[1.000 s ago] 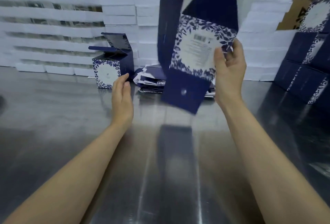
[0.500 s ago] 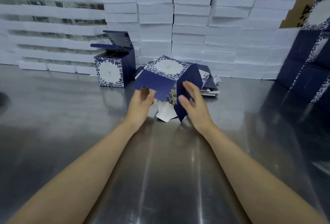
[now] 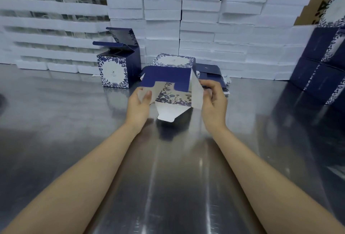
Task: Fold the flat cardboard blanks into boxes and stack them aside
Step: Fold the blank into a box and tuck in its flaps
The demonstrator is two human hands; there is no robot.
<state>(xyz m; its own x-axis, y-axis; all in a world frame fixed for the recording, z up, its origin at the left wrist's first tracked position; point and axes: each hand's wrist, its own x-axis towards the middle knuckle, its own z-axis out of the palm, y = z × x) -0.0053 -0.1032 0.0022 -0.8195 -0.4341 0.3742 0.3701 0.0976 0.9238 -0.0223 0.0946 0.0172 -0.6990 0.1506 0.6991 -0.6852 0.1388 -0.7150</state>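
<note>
Cardboard blank, light and creasing easily, is being pinched at its side flaps by left hand and right hand.

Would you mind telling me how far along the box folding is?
Done: one folded box stands on the table, lid flaps up, and blue boxes are stacked at right. In hand: left hand and right hand hold a half-formed box, its end flaps unfolded. Remaining: the flat blanks piled behind it.

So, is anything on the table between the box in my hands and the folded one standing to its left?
Nothing visible: only table surface separates the held box from the folded box. The flat blanks lie behind it, to the right.
</note>
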